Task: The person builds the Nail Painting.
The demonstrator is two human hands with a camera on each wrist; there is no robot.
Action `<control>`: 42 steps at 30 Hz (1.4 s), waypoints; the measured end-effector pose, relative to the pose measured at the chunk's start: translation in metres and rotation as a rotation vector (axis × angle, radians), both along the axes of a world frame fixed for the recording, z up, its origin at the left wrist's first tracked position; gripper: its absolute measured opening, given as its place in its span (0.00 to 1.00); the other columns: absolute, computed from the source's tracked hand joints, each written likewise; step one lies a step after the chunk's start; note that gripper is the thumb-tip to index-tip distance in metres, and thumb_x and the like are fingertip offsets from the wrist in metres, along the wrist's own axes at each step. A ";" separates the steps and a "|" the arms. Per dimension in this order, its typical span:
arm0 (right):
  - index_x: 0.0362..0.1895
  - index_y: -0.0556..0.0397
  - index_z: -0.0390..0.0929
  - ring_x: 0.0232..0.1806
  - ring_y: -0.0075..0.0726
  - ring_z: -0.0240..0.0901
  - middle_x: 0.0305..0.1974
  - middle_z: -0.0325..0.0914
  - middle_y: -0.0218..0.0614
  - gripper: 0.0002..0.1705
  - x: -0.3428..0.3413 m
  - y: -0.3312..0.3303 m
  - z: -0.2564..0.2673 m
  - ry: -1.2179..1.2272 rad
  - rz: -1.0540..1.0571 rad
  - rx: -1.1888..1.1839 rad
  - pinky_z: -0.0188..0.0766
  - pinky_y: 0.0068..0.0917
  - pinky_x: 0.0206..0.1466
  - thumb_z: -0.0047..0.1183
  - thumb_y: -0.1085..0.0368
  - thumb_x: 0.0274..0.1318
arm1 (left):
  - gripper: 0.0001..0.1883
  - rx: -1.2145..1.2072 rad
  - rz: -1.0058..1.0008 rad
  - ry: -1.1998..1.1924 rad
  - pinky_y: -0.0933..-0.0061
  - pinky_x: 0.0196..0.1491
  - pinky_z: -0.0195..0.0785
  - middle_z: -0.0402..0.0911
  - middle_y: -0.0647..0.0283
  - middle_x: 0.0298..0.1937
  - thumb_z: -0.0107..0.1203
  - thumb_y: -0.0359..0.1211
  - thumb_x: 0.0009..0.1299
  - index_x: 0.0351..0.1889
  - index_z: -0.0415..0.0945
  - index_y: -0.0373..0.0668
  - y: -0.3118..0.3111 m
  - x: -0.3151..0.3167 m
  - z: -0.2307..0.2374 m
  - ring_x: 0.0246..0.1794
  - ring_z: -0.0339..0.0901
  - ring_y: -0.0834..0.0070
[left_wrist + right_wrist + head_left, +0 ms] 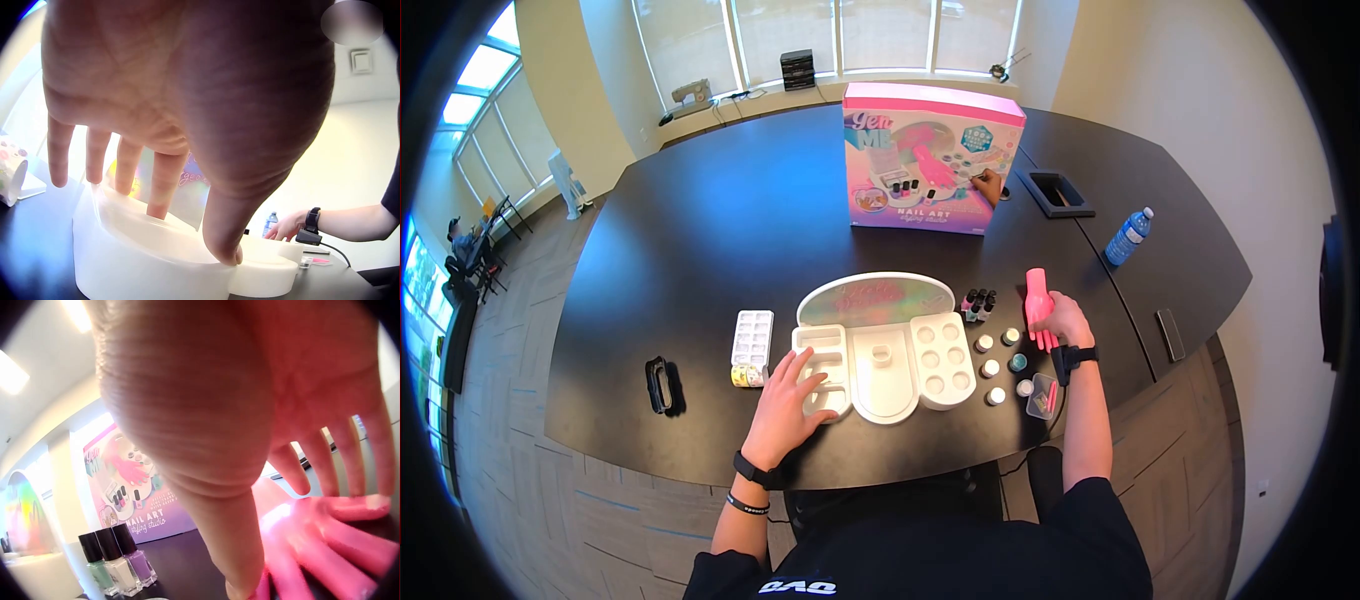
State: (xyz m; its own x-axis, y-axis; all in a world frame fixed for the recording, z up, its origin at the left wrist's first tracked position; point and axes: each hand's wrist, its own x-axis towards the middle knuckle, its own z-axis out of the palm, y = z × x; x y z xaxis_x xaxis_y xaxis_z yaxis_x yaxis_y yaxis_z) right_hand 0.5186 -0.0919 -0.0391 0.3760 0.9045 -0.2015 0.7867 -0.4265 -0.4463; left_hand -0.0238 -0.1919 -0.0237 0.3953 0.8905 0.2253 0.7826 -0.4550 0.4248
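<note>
My left hand [783, 408] lies over the left section of a white plastic nail station [862, 378], fingers spread and fairly straight. In the left wrist view, the thumb touches the rim of its open tray [144, 269] and the fingers reach across it. My right hand [1068, 318] is over a pink model hand [1037, 290] lying on the table. In the right wrist view, its fingers hang nearly straight along one side of the pink model hand [312, 534], thumb at the other. Nail polish bottles [978, 304] and several small jars [991, 368] stand between station and model hand.
A large nail art box [935, 160] stands behind the station. Left of it lie a white tray [752, 338], a patterned roll [748, 376] and a black band [660, 386]. A clear container [1042, 398], water bottle [1129, 236] and phone [1170, 335] are at right.
</note>
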 end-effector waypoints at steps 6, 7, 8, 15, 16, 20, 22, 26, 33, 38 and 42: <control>0.54 0.55 0.84 0.48 0.50 0.90 0.48 0.90 0.48 0.40 -0.008 -0.004 0.007 0.007 0.008 0.019 0.85 0.44 0.55 0.87 0.58 0.33 | 0.30 -0.006 0.005 -0.012 0.47 0.82 0.62 0.68 0.53 0.83 0.79 0.42 0.63 0.63 0.85 0.42 -0.001 0.000 -0.003 0.86 0.59 0.45; 0.52 0.55 0.85 0.47 0.50 0.90 0.46 0.90 0.47 0.38 -0.010 -0.005 0.008 0.014 0.005 0.008 0.85 0.43 0.54 0.87 0.58 0.33 | 0.30 -0.006 0.006 -0.015 0.47 0.82 0.62 0.68 0.53 0.83 0.79 0.41 0.64 0.63 0.85 0.42 -0.001 0.001 -0.004 0.86 0.59 0.45; 0.52 0.55 0.85 0.47 0.50 0.90 0.46 0.90 0.47 0.38 -0.011 -0.005 0.010 0.013 0.007 0.009 0.85 0.43 0.54 0.87 0.58 0.33 | 0.30 -0.006 0.007 -0.016 0.47 0.82 0.62 0.68 0.53 0.83 0.79 0.41 0.64 0.63 0.85 0.42 -0.002 0.001 -0.003 0.86 0.59 0.45; 0.50 0.56 0.82 0.49 0.54 0.90 0.48 0.89 0.49 0.35 -0.018 -0.006 0.013 -0.011 -0.016 -0.030 0.86 0.46 0.55 0.83 0.60 0.34 | 0.31 -0.021 -0.004 -0.020 0.46 0.83 0.60 0.65 0.52 0.86 0.78 0.42 0.65 0.66 0.84 0.42 -0.002 -0.001 -0.006 0.87 0.56 0.44; 0.51 0.57 0.81 0.50 0.56 0.90 0.50 0.88 0.50 0.36 -0.016 -0.005 0.010 -0.028 -0.025 -0.035 0.86 0.47 0.56 0.82 0.60 0.35 | 0.32 -0.022 -0.009 -0.024 0.46 0.83 0.59 0.64 0.52 0.86 0.77 0.42 0.66 0.66 0.83 0.42 -0.003 -0.001 -0.006 0.88 0.56 0.44; 0.55 0.56 0.79 0.54 0.60 0.88 0.53 0.85 0.52 0.39 -0.017 -0.006 0.007 -0.137 -0.025 0.001 0.86 0.49 0.58 0.81 0.59 0.36 | 0.32 -0.020 -0.007 -0.046 0.46 0.83 0.58 0.63 0.52 0.86 0.77 0.43 0.67 0.68 0.82 0.43 -0.005 -0.001 -0.005 0.88 0.56 0.43; 0.57 0.54 0.78 0.56 0.60 0.87 0.55 0.84 0.52 0.39 -0.020 -0.010 0.017 -0.081 -0.054 -0.003 0.85 0.49 0.59 0.80 0.59 0.38 | 0.33 -0.010 0.006 -0.052 0.45 0.84 0.58 0.63 0.51 0.87 0.76 0.43 0.68 0.69 0.81 0.42 -0.005 -0.002 -0.005 0.88 0.56 0.43; 0.58 0.53 0.77 0.58 0.61 0.85 0.56 0.82 0.53 0.39 -0.031 -0.022 0.035 -0.099 -0.042 0.087 0.84 0.51 0.61 0.79 0.59 0.39 | 0.31 -0.002 0.018 -0.069 0.46 0.83 0.58 0.64 0.52 0.86 0.74 0.41 0.71 0.70 0.80 0.42 -0.005 -0.001 0.000 0.88 0.56 0.43; 0.76 0.54 0.70 0.65 0.63 0.81 0.66 0.76 0.53 0.54 -0.068 -0.051 0.053 0.002 -0.021 0.341 0.79 0.51 0.68 0.78 0.60 0.41 | 0.29 0.067 0.008 -0.132 0.48 0.81 0.62 0.71 0.51 0.81 0.70 0.36 0.74 0.71 0.77 0.38 -0.001 0.004 0.018 0.84 0.62 0.44; 0.80 0.63 0.64 0.71 0.63 0.75 0.71 0.73 0.56 0.59 -0.120 -0.079 0.074 0.034 0.136 0.461 0.75 0.47 0.73 0.76 0.59 0.42 | 0.31 0.078 -0.001 -0.189 0.49 0.82 0.62 0.76 0.51 0.78 0.72 0.33 0.72 0.73 0.76 0.38 -0.004 0.020 0.033 0.83 0.66 0.47; 0.80 0.62 0.64 0.68 0.64 0.77 0.68 0.74 0.58 0.58 -0.162 -0.094 0.084 0.097 0.220 0.470 0.75 0.49 0.71 0.75 0.57 0.45 | 0.33 0.084 -0.073 -0.243 0.52 0.80 0.66 0.77 0.51 0.77 0.73 0.33 0.71 0.74 0.76 0.39 -0.005 0.034 0.040 0.80 0.70 0.49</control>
State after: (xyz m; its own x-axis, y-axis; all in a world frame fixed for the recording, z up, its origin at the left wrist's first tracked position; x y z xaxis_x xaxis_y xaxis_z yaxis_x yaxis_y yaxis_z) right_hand 0.3563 -0.1856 0.0451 0.1666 0.9610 0.2209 0.7808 0.0083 -0.6247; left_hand 0.0102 -0.1964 0.0166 0.3831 0.8360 0.3929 0.6265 -0.5478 0.5545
